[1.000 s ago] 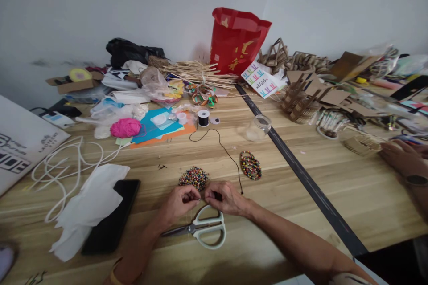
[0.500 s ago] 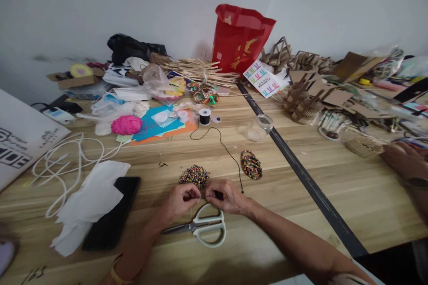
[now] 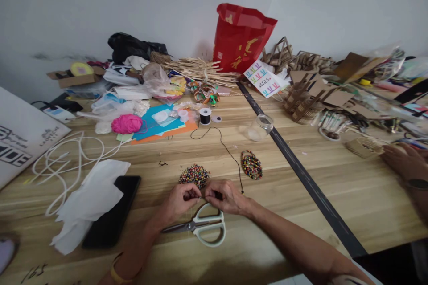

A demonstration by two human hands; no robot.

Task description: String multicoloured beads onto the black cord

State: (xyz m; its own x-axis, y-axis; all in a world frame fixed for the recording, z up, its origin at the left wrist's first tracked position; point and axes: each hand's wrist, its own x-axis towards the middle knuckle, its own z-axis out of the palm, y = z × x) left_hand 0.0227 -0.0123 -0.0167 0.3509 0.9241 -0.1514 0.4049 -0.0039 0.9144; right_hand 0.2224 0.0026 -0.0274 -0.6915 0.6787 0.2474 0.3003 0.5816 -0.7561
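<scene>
My left hand (image 3: 179, 201) and my right hand (image 3: 226, 197) rest close together on the wooden table (image 3: 301, 213), fingertips nearly touching. My right hand pinches the end of a thin black cord (image 3: 227, 151) that runs back to a black spool (image 3: 205, 116). My left hand's fingers are closed on something small, probably a bead, right beside a pile of coloured beads (image 3: 194, 175). A stack of finished bead bracelets (image 3: 251, 165) lies to the right. Pale-handled scissors (image 3: 200, 225) lie just below my hands.
A black phone (image 3: 112, 211) on white paper lies at left, with white cord (image 3: 63, 160), pink yarn (image 3: 126, 123) and coloured paper behind. A clear jar (image 3: 260, 127), red bag (image 3: 241, 38) and cardboard pieces stand further back. Another person's hand (image 3: 403, 160) rests at right.
Nothing on the table has moved. My hands stay together by the bead pile; only the view has shifted slightly.
</scene>
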